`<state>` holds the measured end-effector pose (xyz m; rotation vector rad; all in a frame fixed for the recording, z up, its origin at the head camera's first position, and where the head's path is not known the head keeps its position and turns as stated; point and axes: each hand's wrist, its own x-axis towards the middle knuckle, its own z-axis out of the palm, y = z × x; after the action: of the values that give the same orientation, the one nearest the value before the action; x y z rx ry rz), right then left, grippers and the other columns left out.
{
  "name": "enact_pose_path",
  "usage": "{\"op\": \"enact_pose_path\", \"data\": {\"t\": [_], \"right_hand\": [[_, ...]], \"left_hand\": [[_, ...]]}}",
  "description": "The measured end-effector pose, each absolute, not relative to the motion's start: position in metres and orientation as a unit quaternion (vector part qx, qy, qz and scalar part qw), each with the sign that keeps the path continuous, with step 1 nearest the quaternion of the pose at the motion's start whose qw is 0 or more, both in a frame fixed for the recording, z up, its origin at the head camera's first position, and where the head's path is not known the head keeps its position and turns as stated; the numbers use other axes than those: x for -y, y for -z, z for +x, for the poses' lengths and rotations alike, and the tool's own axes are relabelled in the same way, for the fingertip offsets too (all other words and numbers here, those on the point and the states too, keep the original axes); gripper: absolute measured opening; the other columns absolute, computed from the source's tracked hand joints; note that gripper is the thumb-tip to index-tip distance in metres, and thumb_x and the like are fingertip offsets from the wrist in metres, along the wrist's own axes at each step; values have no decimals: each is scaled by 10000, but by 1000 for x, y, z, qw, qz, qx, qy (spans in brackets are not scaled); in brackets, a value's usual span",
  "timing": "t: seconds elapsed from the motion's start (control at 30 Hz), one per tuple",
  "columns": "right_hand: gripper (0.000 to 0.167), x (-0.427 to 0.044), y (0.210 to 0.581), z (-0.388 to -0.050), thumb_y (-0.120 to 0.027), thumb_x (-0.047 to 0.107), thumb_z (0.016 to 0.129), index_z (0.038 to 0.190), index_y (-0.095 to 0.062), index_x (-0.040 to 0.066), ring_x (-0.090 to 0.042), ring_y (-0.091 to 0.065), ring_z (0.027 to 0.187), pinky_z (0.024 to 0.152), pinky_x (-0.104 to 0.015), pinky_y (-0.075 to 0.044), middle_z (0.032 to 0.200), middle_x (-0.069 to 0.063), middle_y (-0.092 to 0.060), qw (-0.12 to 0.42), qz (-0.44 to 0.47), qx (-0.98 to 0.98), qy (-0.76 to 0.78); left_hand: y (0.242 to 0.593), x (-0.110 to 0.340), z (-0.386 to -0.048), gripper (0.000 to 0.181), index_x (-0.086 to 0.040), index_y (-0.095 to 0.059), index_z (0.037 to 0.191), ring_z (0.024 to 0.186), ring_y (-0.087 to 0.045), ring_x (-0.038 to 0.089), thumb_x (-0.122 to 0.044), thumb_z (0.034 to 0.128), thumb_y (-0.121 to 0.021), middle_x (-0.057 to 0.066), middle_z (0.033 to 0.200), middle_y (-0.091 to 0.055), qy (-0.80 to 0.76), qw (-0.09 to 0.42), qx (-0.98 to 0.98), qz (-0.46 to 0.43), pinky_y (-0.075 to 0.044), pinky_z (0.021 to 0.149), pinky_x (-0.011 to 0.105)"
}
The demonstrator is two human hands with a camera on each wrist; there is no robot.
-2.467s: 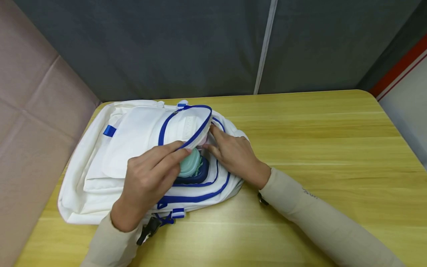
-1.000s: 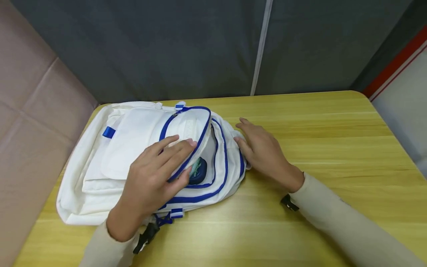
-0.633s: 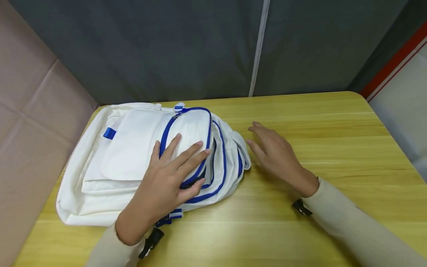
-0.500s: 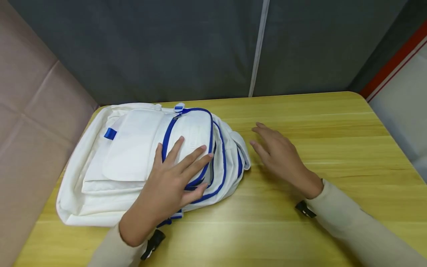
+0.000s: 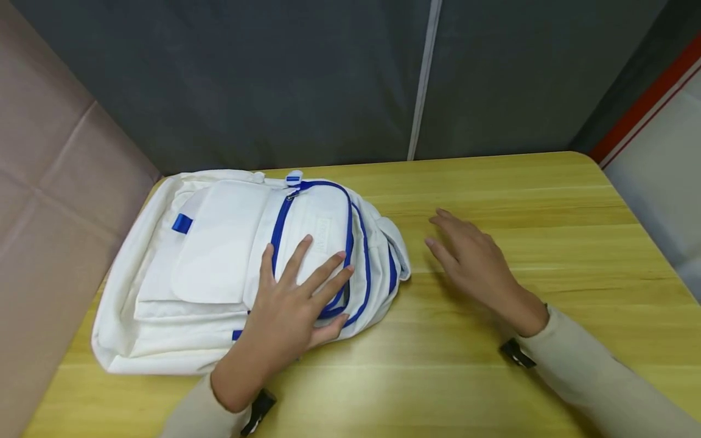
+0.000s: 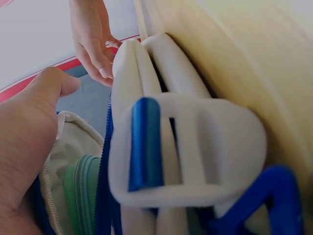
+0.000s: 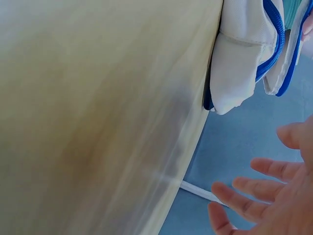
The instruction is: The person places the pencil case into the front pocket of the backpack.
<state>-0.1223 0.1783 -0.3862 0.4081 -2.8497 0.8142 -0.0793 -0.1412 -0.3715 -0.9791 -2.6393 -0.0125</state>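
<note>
A white backpack [image 5: 219, 237] with blue zips lies on the table, its front pocket flap [image 5: 320, 213] folded down. My left hand [image 5: 287, 310] rests on that flap with the fingers spread. In the left wrist view a mint-green item [image 6: 84, 188] shows inside the unzipped pocket, near the left thumb. The right wrist view shows a sliver of the same colour between the zip edges. My right hand [image 5: 476, 261] is held above the table to the right of the bag, fingers loosely extended, with nothing in it.
The wooden table [image 5: 547, 243] stretches to the right of the bag. Behind it hangs a dark grey curtain [image 5: 274, 79], and a pinkish padded panel [image 5: 49, 182] stands at the left. A white plastic strap buckle [image 6: 190, 152] is close to the left wrist camera.
My right hand has drawn out of the pocket and moved right. My left hand has let go of the flap's edge and spread over it; the flap now covers the mint-green and navy items.
</note>
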Motion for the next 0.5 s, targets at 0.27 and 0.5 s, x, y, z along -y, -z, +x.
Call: {"op": "enact_pose_path", "data": {"t": [0.27, 0.5], "right_hand": [[477, -190, 388, -116, -538, 313, 1095, 1452, -566, -2, -549, -538, 1332, 943, -757, -443, 1592, -264, -464, 73, 113, 958, -254], [541, -206, 389, -116, -549, 345, 1089, 1488, -531, -21, -581, -509, 1333, 930, -788, -419, 1592, -288, -450, 86, 98, 964, -233]], "left_hand": [[371, 144, -76, 621, -330, -507, 1554, 1557, -333, 415, -619, 1004, -513, -54, 1635, -480, 2, 164, 929, -333, -228, 1145, 833], [360, 153, -77, 706, -325, -466, 1582, 1569, -316, 422, -641, 1082, -80, -38, 1673, -424, 28, 172, 932, -319, -259, 1158, 792]]}}
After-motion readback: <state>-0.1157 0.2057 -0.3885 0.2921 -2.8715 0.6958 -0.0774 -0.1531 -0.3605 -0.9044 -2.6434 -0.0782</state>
